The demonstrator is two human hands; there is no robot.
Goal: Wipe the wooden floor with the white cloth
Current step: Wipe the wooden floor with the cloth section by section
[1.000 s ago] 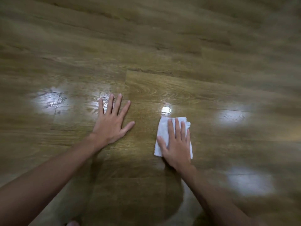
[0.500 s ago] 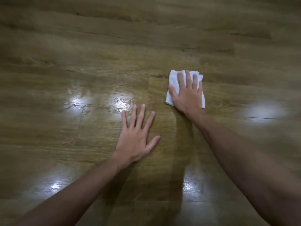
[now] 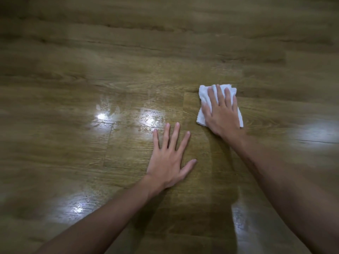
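Since a second ago the right hand [image 3: 222,114] has pushed the cloth [image 3: 202,105] forward from beside the left hand [image 3: 168,160] to a spot well ahead of it and to its right; over the last half second the two have barely shifted. The right hand lies flat on the folded white cloth, fingers straight, pressing it to the floor [image 3: 128,70]. The left hand rests released on the boards, fingers spread. The floor is brown wood-grain planks, glossy, with bright light patches left of the hands and at the right edge.
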